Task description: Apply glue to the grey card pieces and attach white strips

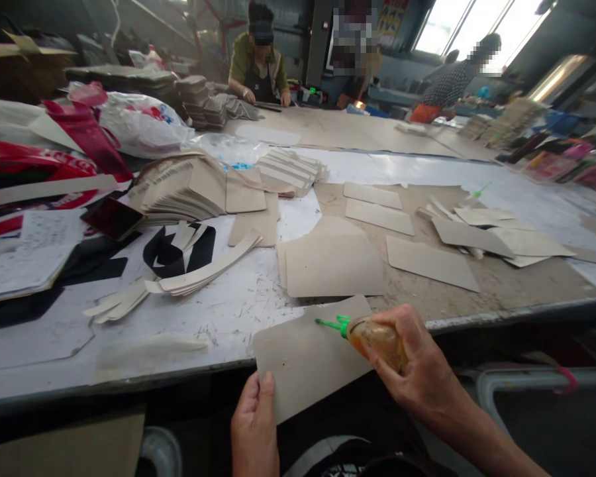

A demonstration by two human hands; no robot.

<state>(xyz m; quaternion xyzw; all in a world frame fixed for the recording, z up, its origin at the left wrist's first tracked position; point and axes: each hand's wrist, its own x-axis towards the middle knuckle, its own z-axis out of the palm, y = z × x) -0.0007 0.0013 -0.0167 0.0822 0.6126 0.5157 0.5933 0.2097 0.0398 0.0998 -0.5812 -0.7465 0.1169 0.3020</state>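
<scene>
Nearest me, the grey panel [300,377] is jutting out over the front edge of the white table [233,324]. I am judging it light, thin and fairly stiff, liable to crease under a hard pinch, so its edges are offering the best hold. The left hand [255,427] is pinching its left edge, thumb on top. The amber bottle [377,343] is looking light and soft-walled, perhaps slick, so I am favouring a hold around its body. The right hand [417,364] is wrapping around it there, and the green nozzle [335,324] is pointing left over the panel; I cannot tell whether the tip is touching. Farther off, loose panels [335,265] are lying overlapped, and beyond them a co-worker [258,73] is bending over the far worktop [357,131].
</scene>
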